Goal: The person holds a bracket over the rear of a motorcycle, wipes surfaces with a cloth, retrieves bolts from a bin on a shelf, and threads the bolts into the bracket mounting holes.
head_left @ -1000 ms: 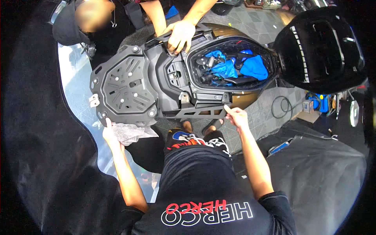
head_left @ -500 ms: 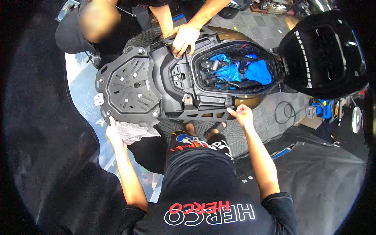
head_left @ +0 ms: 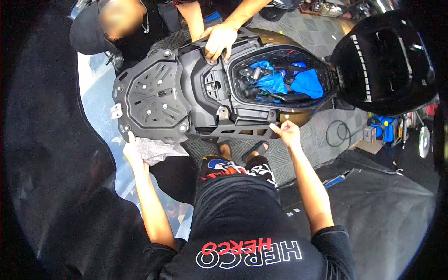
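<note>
One black slotted rack plate [head_left: 151, 100] lies flat at the left end of a motor scooter's dark tail section [head_left: 192, 105], with a narrow side rail [head_left: 242, 131] running right along the near side. The person's hands are well apart. The left hand [head_left: 133, 153] clasps the plate's near left corner, thumb on top, beside crumpled pale wrapping [head_left: 161, 152]; the right hand [head_left: 288, 133] pinches the right end of the rail. Across the machine, a co-worker's hand [head_left: 221, 42] rests on the far side.

The step in hand seems to be steadying the rack. Done well, it would likely mean bearing both ends evenly, keeping the plate level, moving in time with the co-worker, and keeping the wrapping from getting trapped and the rail's tip off the bronze panel [head_left: 298, 117].

The left fingers are hidden beneath the plate. The far rail is partly covered by the co-worker's hand; whether the near rail touches the bodywork cannot be told. The raised seat's underside [head_left: 385, 63] is mostly lost in darkness
</note>
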